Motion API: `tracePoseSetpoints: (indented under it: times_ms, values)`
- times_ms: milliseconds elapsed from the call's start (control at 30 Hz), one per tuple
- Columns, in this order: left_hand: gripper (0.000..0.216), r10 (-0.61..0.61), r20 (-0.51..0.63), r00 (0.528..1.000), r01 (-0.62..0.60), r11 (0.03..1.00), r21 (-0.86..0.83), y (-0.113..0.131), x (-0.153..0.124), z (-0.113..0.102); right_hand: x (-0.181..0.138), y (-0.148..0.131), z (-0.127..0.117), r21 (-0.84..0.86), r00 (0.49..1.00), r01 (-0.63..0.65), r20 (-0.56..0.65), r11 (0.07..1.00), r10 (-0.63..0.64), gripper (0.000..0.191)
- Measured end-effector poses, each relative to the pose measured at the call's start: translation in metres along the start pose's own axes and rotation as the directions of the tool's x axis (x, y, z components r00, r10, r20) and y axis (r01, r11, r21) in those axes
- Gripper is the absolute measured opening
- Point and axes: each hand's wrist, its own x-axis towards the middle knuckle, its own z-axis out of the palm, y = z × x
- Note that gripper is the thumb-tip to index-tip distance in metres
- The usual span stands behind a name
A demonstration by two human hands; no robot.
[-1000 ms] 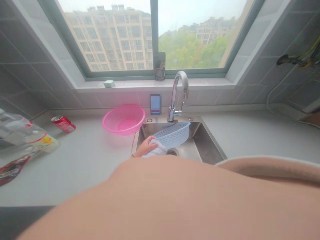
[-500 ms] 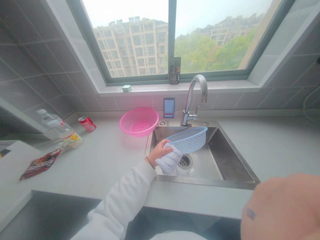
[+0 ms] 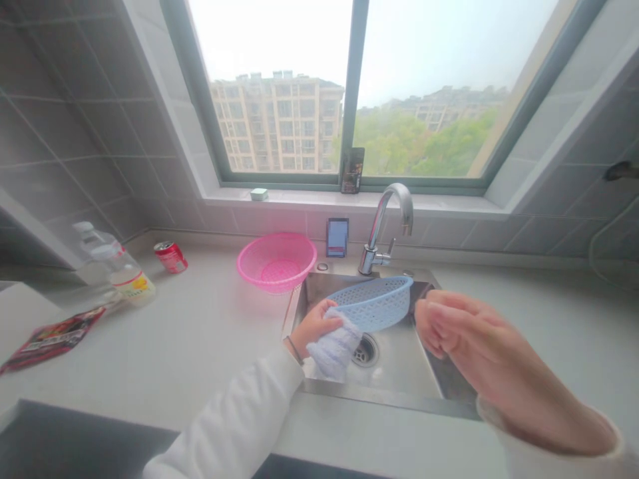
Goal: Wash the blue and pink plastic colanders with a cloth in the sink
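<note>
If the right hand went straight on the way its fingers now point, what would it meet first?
Probably the pale blue plastic basket, at its near right end: the right hand points left toward it, above the steel sink. Depth is unclear, so the hand could pass just in front of the basket.

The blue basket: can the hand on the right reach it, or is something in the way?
Nothing visible is in the way. The right hand is beside the blue plastic basket, with only air above the steel sink between them. The left hand holds the basket's other end.
</note>
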Motion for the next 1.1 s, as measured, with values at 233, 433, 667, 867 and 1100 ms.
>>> tracePoseSetpoints:
  times_ms: [233, 433, 667, 867, 1100]
  values:
    - [0.069, 0.051, -0.004, 0.999, -0.050, 0.994, 0.102, -0.007, 0.006, -0.005, 0.041, 0.077, 0.067, -0.193, 0.992, 0.060, -0.102, 0.979, -0.081, 0.032]
    - [0.069, 0.013, 0.040, 0.999, -0.017, 0.995, 0.098, -0.011, 0.009, -0.002, 0.029, 0.091, 0.079, -0.559, 0.955, 0.215, -0.050, 0.801, -0.291, 0.027]
    - [0.063, 0.013, 0.082, 0.997, -0.026, 0.985, 0.169, -0.016, 0.007, 0.002, 0.027, 0.086, 0.079, -0.669, 0.959, 0.281, 0.176, 0.688, -0.220, 0.036]
    - [0.078, 0.232, -0.181, 0.956, -0.194, 0.959, 0.207, -0.008, 0.005, 0.010, 0.024, 0.102, 0.086, -0.730, 0.996, 0.030, -0.034, 0.682, -0.080, 0.048]
    - [0.038, 0.505, -0.339, 0.794, -0.252, 0.780, 0.573, -0.012, 0.003, 0.009, 0.027, 0.102, 0.091, -0.634, 0.985, -0.159, -0.149, 0.757, 0.083, 0.046]
